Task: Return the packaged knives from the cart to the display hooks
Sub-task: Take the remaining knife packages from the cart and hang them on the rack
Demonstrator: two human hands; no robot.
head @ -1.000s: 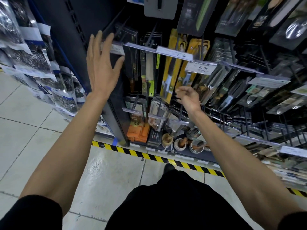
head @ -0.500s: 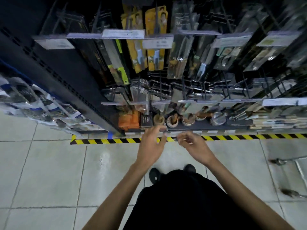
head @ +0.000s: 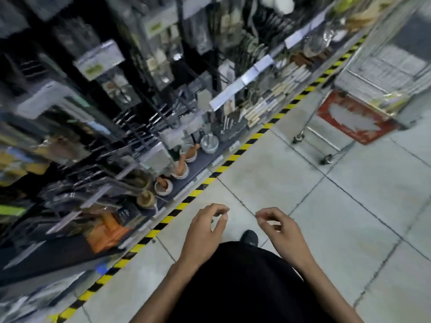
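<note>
**Operator:** What are my hands doing?

**Spotter:** Your left hand [head: 205, 229] and right hand [head: 279, 229] hang low and near you, over the floor tiles [head: 291, 183]. Their fingers are loosely curled and they grip nothing. That fits a moment between packs: nothing to carry, so there is no reason to close them.

**Operator:** And the packaged knives?

**Spotter:** I can't pick them out for certain. The cart [head: 324, 138] stands far to your right, well apart from you, with a red sign [head: 356, 117] on its near face. Something yellow [head: 394, 101] shows inside its basket. That may be knife packs, but it is too blurred to say.

**Operator:** Why is the cart parked there?

**Spotter:** Probably to keep it beside the rack, just outside the yellow-and-black floor tape [head: 233, 157], so each trip is short.

**Operator:** And the display hooks?

**Spotter:** The display hooks [head: 130, 145] jut out of the rack on your left, above the mortars [head: 179, 171] on the bottom shelf. They point into the aisle so packs slide on from the front. My guess is you need another pack from the cart next.
</note>
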